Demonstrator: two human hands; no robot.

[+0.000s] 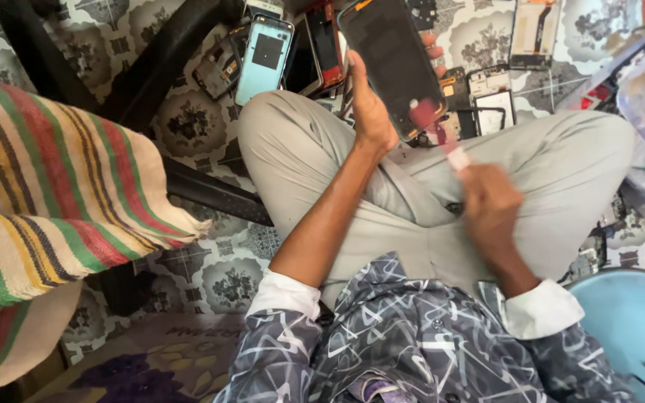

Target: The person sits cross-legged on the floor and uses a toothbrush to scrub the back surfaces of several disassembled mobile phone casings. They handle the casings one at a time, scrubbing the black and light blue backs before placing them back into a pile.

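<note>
Left hand [371, 104] is gripping a dark phone panel [393, 63] upright over the lap. Right hand [490, 205], at 4 o'clock, is pinching a small pale strip [457, 158] touching its lower edge. Light-blue phone back [264, 60] is lying at 10 o'clock, striped cloth [46, 194] crowding 9 o'clock.

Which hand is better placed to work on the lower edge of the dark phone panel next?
Probably the right hand: its grip pinches a small reddish tool right at the phone panel's lower edge, while the left hand is busy holding the panel up.
</note>
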